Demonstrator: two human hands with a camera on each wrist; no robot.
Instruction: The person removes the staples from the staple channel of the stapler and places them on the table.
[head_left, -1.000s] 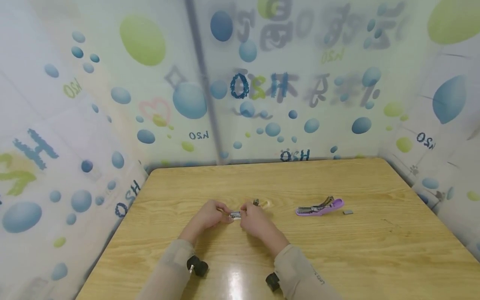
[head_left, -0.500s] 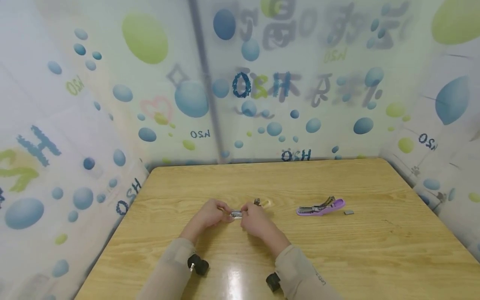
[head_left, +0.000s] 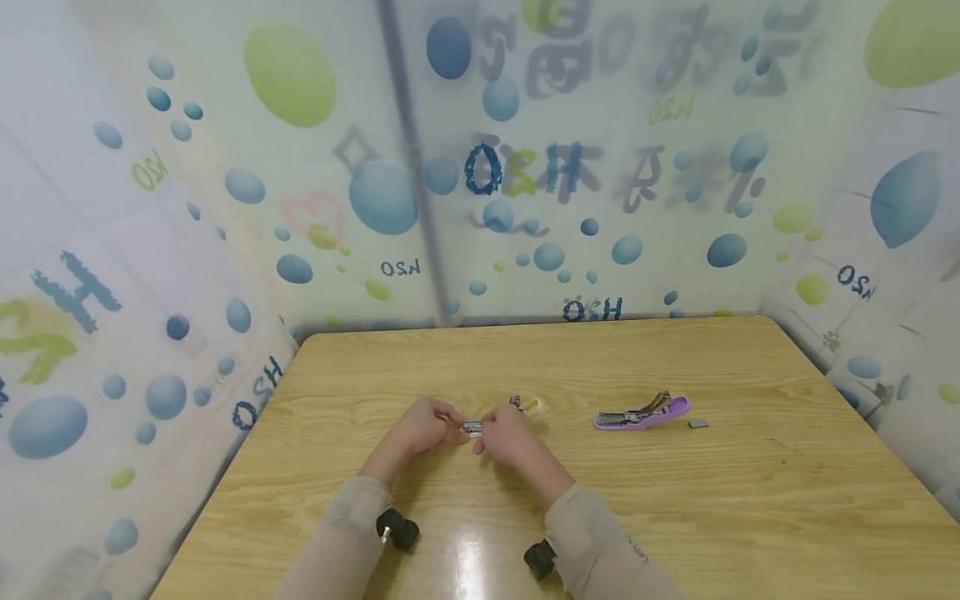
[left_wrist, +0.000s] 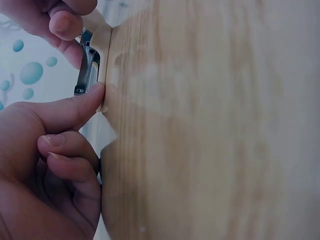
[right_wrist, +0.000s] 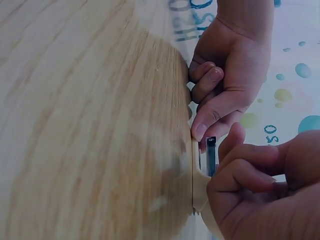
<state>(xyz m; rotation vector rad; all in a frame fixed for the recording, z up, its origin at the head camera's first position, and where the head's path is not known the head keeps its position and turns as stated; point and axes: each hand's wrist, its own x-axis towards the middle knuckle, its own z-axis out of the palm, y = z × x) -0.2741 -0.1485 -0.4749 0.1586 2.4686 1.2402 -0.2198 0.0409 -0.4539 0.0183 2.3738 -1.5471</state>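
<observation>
A small stapler [head_left: 472, 428] with a cream body and metal inner parts lies on the table between both hands, its top part raised at the far right. My left hand [head_left: 418, 427] pinches its left end; in the left wrist view the thumb [left_wrist: 82, 102] presses along the cream base [left_wrist: 102, 42]. Over the stapler's right part, my right hand [head_left: 513, 437] has its fingers bent round the metal channel, as the right wrist view shows with the dark metal rail [right_wrist: 211, 155]. The right hand hides much of the stapler's hinge end.
To the right, a purple stapler [head_left: 637, 419] lies opened up, its metal parts raised. Beside it is a small grey strip of staples [head_left: 698, 424]. The wooden table [head_left: 750, 500] meets patterned curtains [head_left: 637, 167] at the back and sides.
My right hand has shifted slightly left, with its lower fingertips now showing beside the stapler. The left hand stays on the stapler's end.
</observation>
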